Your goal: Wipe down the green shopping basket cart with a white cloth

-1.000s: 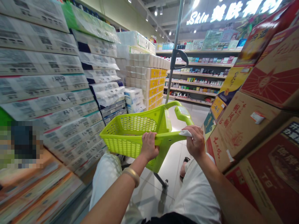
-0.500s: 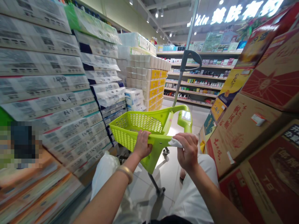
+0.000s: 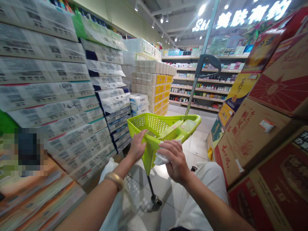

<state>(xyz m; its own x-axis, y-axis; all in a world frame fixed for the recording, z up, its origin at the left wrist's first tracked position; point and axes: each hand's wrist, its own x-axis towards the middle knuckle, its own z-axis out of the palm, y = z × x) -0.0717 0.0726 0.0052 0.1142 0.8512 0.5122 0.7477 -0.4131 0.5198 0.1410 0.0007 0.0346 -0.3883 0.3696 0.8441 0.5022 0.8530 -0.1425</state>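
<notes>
A lime-green plastic shopping basket on wheels (image 3: 154, 126) stands in the aisle in front of me, its grey pull handle (image 3: 207, 61) raised. My left hand (image 3: 137, 147) rests on the basket's near left rim with its fingers stretched out flat. My right hand (image 3: 175, 160) is closed on a white cloth (image 3: 160, 157) and presses it against the basket's near corner. A gold bangle (image 3: 116, 179) sits on my left wrist. My white trousers show below.
Stacked packs of tissue and toilet paper (image 3: 62, 106) wall the left side. Cardboard boxes (image 3: 264, 128) pile up close on the right. Shelves of small goods (image 3: 204, 89) stand at the far end of the tiled aisle.
The basket has swung round and moved away to the right. My left hand has let go of its grip and now lies flat on the rim. My right hand moved left and down with the cloth.
</notes>
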